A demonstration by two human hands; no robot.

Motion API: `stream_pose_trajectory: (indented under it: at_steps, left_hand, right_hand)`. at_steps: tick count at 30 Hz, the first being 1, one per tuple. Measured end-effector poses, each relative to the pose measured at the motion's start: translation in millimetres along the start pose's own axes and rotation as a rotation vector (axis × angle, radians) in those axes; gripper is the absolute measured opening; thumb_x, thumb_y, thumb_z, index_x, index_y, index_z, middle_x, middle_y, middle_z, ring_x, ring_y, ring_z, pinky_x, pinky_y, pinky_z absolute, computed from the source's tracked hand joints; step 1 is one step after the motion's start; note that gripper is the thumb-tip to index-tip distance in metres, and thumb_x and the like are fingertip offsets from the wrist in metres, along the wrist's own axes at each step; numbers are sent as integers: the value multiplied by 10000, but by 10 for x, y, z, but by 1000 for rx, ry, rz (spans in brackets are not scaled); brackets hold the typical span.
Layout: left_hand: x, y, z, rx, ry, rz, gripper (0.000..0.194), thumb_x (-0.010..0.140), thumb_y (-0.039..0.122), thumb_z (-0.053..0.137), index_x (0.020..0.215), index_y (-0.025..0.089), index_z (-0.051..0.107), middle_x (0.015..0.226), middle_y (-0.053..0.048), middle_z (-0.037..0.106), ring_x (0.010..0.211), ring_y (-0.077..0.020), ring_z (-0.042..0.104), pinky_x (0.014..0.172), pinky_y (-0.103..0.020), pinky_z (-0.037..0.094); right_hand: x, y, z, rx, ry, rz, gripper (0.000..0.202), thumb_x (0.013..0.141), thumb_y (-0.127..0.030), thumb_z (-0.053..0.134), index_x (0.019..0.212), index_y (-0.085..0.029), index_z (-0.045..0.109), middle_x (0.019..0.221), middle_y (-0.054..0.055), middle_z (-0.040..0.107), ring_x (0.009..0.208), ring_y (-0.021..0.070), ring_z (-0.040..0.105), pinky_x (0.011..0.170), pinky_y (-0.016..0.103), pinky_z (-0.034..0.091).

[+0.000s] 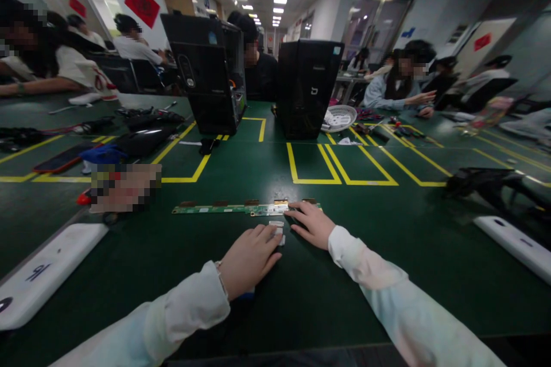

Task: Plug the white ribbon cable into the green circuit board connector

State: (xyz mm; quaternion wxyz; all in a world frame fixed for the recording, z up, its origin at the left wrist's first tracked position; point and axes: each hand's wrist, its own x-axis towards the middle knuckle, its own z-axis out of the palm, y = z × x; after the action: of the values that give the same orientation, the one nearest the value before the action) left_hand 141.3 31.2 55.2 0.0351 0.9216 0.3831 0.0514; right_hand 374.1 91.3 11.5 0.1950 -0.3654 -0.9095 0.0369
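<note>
A long, narrow green circuit board (pixel 215 209) lies across the table in front of me, with several brown tabs along its far edge. My right hand (pixel 316 226) is open, fingers spread, its fingertips touching the board near the right end. Closer to me, my left hand (pixel 249 258) rests palm down, fingers stretched forward and thumb apart. Its fingertips lie on a small white piece (pixel 276 225), partly covered by them; what it is I cannot make out. Something blue peeks out beneath the left wrist, mostly hidden.
Two black computer towers (pixel 204 74) (pixel 307 89) stand at the back. White cases lie at the left (pixel 55 269) and right (pixel 516 246). Cables and tools clutter the left side, near a white basket (pixel 340 118) at the back right. Other people sit around.
</note>
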Motion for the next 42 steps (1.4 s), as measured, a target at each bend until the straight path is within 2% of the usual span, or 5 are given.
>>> stream_pose_trajectory:
  at_steps: [7, 13, 21, 34, 42]
  left_hand:
    - [41, 26, 118, -58, 78, -40, 428, 934, 348, 421, 1323, 180, 483, 1373, -109, 512, 1256, -265, 456, 988, -436, 437]
    - [9, 25, 177, -100, 61, -87, 493, 926, 391, 431, 1363, 165, 444, 1423, -123, 472, 1303, -283, 427, 1000, -464, 443]
    - [20, 0, 250, -135, 61, -97, 566, 935, 452, 387, 1401, 130, 386, 1461, -143, 418, 1345, -275, 371, 1080, -462, 357]
    - [14, -37, 285, -187, 85, -69, 690, 898, 582, 372, 1428, 141, 345, 1486, -138, 381, 1377, -276, 316, 1104, -471, 320]
    - [24, 18, 290, -153, 126, -125, 664, 894, 568, 391, 1410, 152, 376, 1459, -138, 422, 1343, -297, 369, 1073, -510, 351]
  right_hand:
    - [-6, -12, -29, 26, -18, 2, 383, 915, -303, 477, 1277, -187, 514, 1289, 144, 507, 1176, 254, 476, 988, 463, 418]
    - [-11, -22, -49, 38, -24, 13, 387, 921, -309, 465, 1293, -212, 502, 1303, 134, 498, 1183, 260, 475, 985, 480, 418]
    - [-6, -16, -33, 24, -28, 8, 389, 920, -308, 467, 1288, -189, 504, 1299, 142, 497, 1185, 258, 470, 996, 470, 410]
    - [-1, -23, -43, 18, -17, 5, 379, 916, -305, 475, 1273, -186, 523, 1291, 147, 511, 1177, 259, 483, 983, 466, 426]
    - [-4, -13, -39, 31, -5, 6, 362, 914, -307, 479, 1253, -199, 547, 1271, 139, 531, 1173, 257, 498, 982, 476, 435]
